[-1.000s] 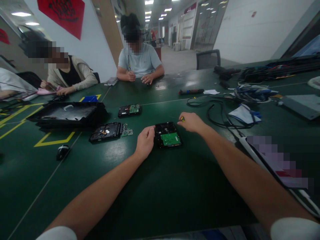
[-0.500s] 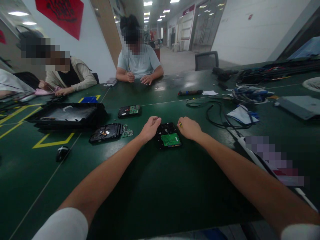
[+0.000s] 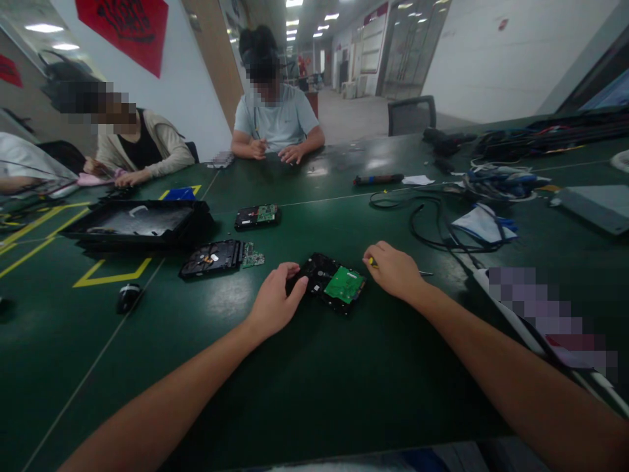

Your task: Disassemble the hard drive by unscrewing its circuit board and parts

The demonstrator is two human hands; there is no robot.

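A black hard drive with a green circuit board [image 3: 339, 283] lies turned at an angle on the dark green table [image 3: 314, 373]. My left hand [image 3: 276, 298] grips its left end between thumb and fingers. Just right of the drive, my right hand [image 3: 394, 270] is closed around a small screwdriver [image 3: 426, 273]; its yellow handle shows at the fingertips and its metal shaft sticks out on the other side of the hand. To the left lie an opened drive [image 3: 211, 258] with a loose circuit board [image 3: 253, 255] beside it, and another drive [image 3: 256, 216] farther back.
A black tray [image 3: 142, 223] and a mouse [image 3: 128, 297] are on the left. Two people [image 3: 278, 121] [image 3: 152, 147] sit across the table. Cables [image 3: 432, 226], a cloth [image 3: 484, 224], a dark tool [image 3: 378, 179] and a grey metal box [image 3: 594, 206] lie on the right.
The hard drive has turned, its board end now pointing right and toward me. My left hand has moved left and nearer, onto its end. My right hand has shifted right and nearer, still holding the screwdriver.
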